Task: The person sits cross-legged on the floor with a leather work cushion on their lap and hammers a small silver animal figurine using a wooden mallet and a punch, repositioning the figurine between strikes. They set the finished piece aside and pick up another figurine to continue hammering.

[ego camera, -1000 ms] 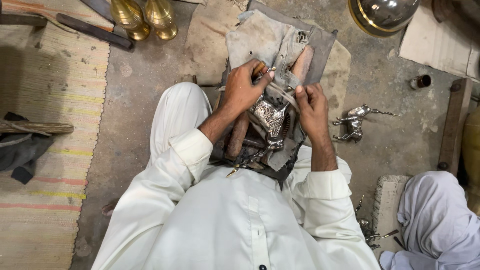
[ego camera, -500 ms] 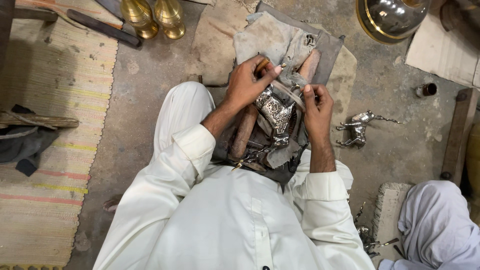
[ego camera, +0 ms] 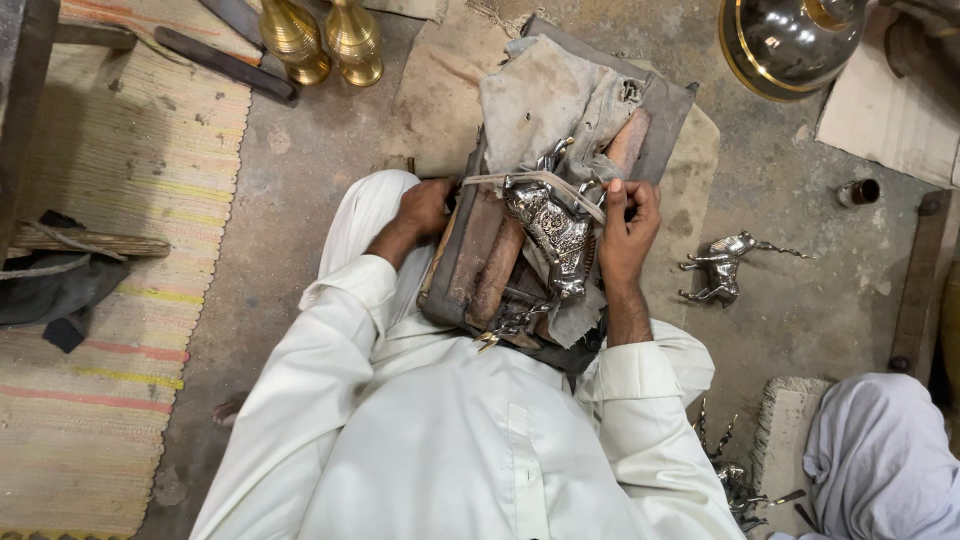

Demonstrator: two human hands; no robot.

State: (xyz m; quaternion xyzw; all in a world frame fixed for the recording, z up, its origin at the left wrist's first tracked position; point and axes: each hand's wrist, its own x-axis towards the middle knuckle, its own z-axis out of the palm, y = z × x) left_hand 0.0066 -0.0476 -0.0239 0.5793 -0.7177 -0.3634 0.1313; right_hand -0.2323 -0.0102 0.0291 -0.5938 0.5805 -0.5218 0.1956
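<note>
While seated on the floor, gripping with both hands over the lap.

Right hand [ego camera: 628, 232]: clenched on a strap [ego camera: 545, 183] and pressed against the right flank of a silver animal figure [ego camera: 553, 232]. Figure lying lengthwise on a wooden block [ego camera: 478, 255], just left of this grip, head end pointing away from the body. Strap crossing the figure's upper part, running left from the fingers.

Left hand [ego camera: 425, 208]: curled over the left edge of the block; whether clamped tight or only resting, cannot tell.

Beyond both grips: grey rag [ego camera: 545, 90] draped over the far end of the block, touching the figure's head end.

Right of the right hand: bare floor, then a second silver animal figure [ego camera: 722, 267] standing apart on it. Farther right: small dark cap [ego camera: 858, 192], wooden plank [ego camera: 918, 280] along the edge, another person's clothed knee [ego camera: 880, 450] at the lower corner.

Left of the left hand: open strip of concrete floor [ego camera: 290, 180], then striped mat [ego camera: 120, 220] with a stick and dark cloth at its outer edge.

Far ahead: two brass vases [ego camera: 320, 40] to the left, polished round bowl [ego camera: 790, 40] to the right, both well apart from the grips.
</note>
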